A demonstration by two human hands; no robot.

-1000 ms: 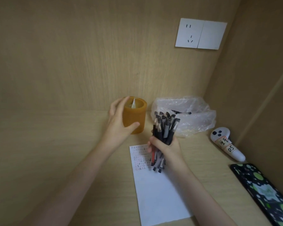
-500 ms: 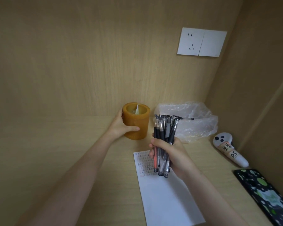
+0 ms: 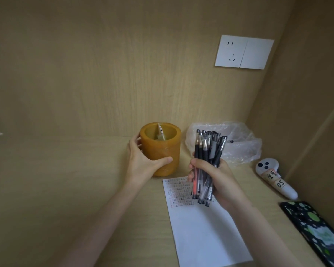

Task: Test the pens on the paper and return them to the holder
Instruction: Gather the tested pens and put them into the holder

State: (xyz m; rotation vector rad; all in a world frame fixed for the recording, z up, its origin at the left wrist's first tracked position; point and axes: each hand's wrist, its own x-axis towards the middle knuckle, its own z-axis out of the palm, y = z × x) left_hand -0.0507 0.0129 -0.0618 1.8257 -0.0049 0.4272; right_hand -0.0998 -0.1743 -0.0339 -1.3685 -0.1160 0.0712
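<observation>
Head view: a wooden desk [image 3: 66, 189] carries a white sheet of paper [image 3: 204, 237], near and right of centre, with rows of scribbles along its far edge. Far right lies a crumpled clear plastic bag [image 3: 241, 149]. The orange holder [image 3: 162, 151] stands just left of it, beyond the paper. The left hand [image 3: 143, 164] grasps the holder's side, thumb across its front. The right hand [image 3: 218, 180] clasps a bunch of pens [image 3: 206, 151] roughly upright over the scribbles.

holder [image 3: 169, 149] 1 | paper [image 3: 206, 234] 1 | controller [image 3: 274, 178] 1 | pens [image 3: 206, 149]: count unclear
</observation>
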